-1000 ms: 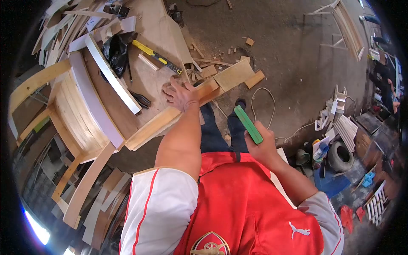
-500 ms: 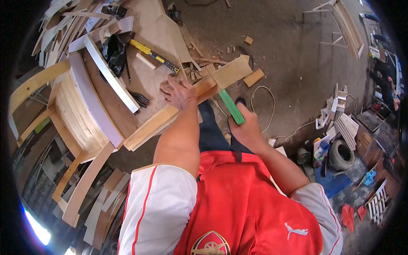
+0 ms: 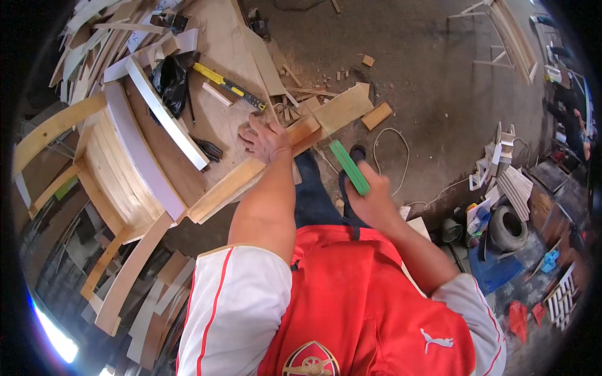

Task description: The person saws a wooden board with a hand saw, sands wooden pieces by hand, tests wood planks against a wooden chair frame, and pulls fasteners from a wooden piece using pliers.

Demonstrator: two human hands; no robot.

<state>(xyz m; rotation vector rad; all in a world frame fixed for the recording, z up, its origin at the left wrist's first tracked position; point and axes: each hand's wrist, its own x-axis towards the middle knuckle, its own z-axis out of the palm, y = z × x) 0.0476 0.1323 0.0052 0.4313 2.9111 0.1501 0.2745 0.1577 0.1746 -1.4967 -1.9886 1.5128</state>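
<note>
My right hand (image 3: 370,199) is closed around the green handle of a hand saw (image 3: 350,167). Its thin blade, seen almost edge-on, points to a wooden board (image 3: 342,111) that juts past the workbench edge. A dark line crosses this board near where the blade meets it. My left hand (image 3: 266,139) lies with fingers spread on the bench edge and the near end of the wood, its wrist over a long plank (image 3: 229,185). Beyond its fingertips rests a tool with a yellow and black handle (image 3: 227,83), apparently a hammer.
On the workbench (image 3: 219,37) are a black plastic bag (image 3: 170,84) and a white-edged strip (image 3: 166,113). A curved wooden frame (image 3: 119,169) stands at left. Wood offcuts (image 3: 377,116) and a cord (image 3: 407,156) lie on the floor. A tyre (image 3: 506,229) sits at right.
My right hand has drawn the saw back toward my body and slightly right, away from the board. My left hand stays in place on the wood.
</note>
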